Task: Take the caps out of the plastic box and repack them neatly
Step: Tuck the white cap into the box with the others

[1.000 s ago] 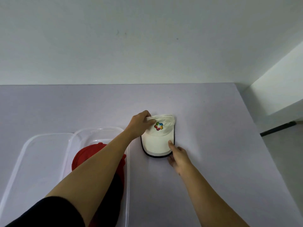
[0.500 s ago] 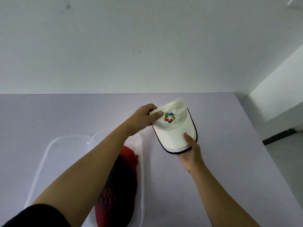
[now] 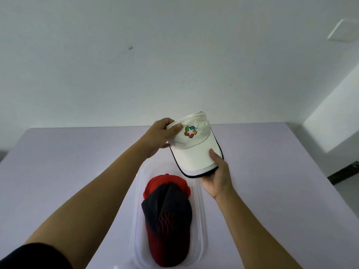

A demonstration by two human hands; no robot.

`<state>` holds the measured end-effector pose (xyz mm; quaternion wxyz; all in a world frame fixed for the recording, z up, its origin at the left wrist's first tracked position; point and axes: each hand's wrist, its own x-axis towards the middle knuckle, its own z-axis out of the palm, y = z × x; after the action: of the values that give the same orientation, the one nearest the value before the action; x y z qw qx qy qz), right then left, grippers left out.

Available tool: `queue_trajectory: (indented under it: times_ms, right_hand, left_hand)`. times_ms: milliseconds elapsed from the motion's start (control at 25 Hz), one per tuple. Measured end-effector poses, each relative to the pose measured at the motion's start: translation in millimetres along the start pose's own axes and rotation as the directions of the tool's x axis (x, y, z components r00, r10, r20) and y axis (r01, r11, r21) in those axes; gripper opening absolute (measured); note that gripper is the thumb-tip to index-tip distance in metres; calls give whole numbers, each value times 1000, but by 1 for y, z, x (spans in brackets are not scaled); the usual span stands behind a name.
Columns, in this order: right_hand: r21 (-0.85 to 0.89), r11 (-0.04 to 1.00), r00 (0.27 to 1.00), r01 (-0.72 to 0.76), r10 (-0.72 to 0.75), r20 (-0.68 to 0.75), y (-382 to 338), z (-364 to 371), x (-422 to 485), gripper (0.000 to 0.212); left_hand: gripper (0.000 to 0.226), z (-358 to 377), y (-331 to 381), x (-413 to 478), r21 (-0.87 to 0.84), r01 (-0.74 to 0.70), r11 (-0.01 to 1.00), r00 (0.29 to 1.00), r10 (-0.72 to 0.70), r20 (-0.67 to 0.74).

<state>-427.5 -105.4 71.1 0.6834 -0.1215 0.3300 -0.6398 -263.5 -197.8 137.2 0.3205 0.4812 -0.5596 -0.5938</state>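
Both hands hold a white cap (image 3: 194, 144) in the air above the table (image 3: 272, 171), at about 12 o'clock from the clear plastic box (image 3: 201, 210). The left hand (image 3: 161, 135) pinches the cap's folded crown at its 9 o'clock edge, thumb on top beside the multicoloured logo (image 3: 190, 131) and the other fingers curled underneath. The right hand (image 3: 216, 175) grips the brim at 5 o'clock, thumb pressed on the white top face and palm and fingers cupped beneath the dark-trimmed edge. The cap is tilted, brim toward the person and slightly lower than the crown, which is flattened so its back rim stands up at 12 o'clock. Below it, the box lies lengthwise on the table, running from 12 to 6 o'clock toward the bottom of the view. Inside lie two more caps: a red cap (image 3: 155, 186) at the 12 o'clock end, and a dark cap (image 3: 167, 210) lying on top of it, its navy crown fading to a red brim that points to 6 o'clock. A black sleeve (image 3: 33, 257) shows on the left arm at 7 o'clock. A plain wall (image 3: 136, 65) rises behind the table.
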Motion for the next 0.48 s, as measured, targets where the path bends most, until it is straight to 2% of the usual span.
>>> queue_trajectory:
  times_ms: [120, 200, 280, 360, 480]
  right_hand:
    - [34, 999, 999, -29, 28, 23, 16, 10, -4, 47]
    - [37, 998, 997, -51, 49, 54, 26, 15, -5, 48]
    - [-7, 996, 993, -85, 86, 82, 34, 22, -3, 47]
    - [-92, 991, 991, -98, 105, 78, 38, 26, 4, 53]
    - [-251, 959, 984, -129, 156, 90, 40, 25, 20, 83]
  left_hand:
    - [40, -17, -12, -12, 17, 216, 976, 976, -216, 37]
    - [52, -25, -21, -19, -140, 359, 923, 931, -343, 126]
    - [49, -36, -31, -23, -292, 345, 892, 938, -314, 148]
    - [52, -47, -39, -23, -362, 277, 890, 961, -257, 104]
    - [55, -64, -42, -19, -409, 203, 890, 977, -213, 21]
